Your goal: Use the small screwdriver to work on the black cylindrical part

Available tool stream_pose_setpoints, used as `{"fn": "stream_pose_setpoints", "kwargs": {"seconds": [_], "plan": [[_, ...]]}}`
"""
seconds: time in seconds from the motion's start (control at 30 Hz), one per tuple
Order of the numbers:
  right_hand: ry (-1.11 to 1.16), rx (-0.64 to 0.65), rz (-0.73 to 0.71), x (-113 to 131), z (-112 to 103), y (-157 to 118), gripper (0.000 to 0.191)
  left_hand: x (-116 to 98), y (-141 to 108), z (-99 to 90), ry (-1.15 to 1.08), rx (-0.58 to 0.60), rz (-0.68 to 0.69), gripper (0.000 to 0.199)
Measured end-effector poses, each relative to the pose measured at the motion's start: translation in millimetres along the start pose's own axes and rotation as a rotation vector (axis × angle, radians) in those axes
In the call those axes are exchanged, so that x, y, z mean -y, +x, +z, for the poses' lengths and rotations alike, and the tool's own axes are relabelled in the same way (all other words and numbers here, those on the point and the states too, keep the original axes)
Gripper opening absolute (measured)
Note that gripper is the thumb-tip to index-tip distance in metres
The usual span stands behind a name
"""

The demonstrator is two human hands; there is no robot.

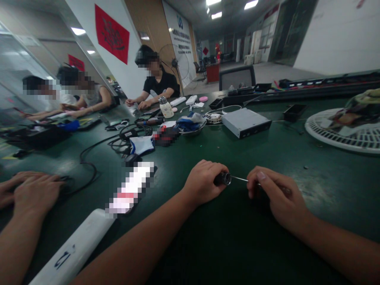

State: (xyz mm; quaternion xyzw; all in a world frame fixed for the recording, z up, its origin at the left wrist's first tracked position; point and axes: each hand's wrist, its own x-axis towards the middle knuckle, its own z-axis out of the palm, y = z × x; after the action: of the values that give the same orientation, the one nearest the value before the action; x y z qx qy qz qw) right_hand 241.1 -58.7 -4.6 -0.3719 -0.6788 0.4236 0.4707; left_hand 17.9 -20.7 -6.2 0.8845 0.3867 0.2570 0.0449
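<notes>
My left hand is closed around a short dark cylinder, whose round end faces right. My right hand grips a screwdriver. Its thin metal shaft points left, and the tip meets or nearly meets the round end of the cylinder; I cannot tell which. Most of the screwdriver's handle is hidden by my fingers. Both hands are just above the green table. My fingers also cover much of the cylinder.
Another person's hands rest at the left. A lit phone lies by a white long case. Behind are a grey disc drive, a bowl with blue-white cloth, cables and a white basket. A person sits across.
</notes>
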Motion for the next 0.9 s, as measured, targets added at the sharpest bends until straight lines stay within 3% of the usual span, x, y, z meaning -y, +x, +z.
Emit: {"fn": "stream_pose_setpoints", "kwargs": {"seconds": [0.13, 0.33, 0.5, 0.67, 0.9], "plan": [[0.016, 0.088, -0.049, -0.1, 0.3, -0.5, 0.039, 0.8, 0.1, 0.3, -0.003, 0.003, 0.006, 0.02], [-0.021, -0.018, 0.014, -1.4, 0.0, -0.3, 0.039, 1.2, 0.1, 0.8, -0.002, -0.002, 0.01, 0.019], [0.002, 0.096, -0.02, 0.0, 0.1, 0.2, 0.039, 1.4, 0.2, 0.9, 0.006, -0.004, 0.017, 0.02], [-0.037, -0.021, 0.011, -1.6, 0.2, 0.4, 0.04, 1.3, 0.7, 0.7, 0.002, 0.012, 0.013, 0.019], [-0.048, 0.078, 0.005, 1.3, 1.4, 1.0, 0.04, 0.1, 1.3, 0.0, 0.003, 0.005, 0.004, 0.019]]}}
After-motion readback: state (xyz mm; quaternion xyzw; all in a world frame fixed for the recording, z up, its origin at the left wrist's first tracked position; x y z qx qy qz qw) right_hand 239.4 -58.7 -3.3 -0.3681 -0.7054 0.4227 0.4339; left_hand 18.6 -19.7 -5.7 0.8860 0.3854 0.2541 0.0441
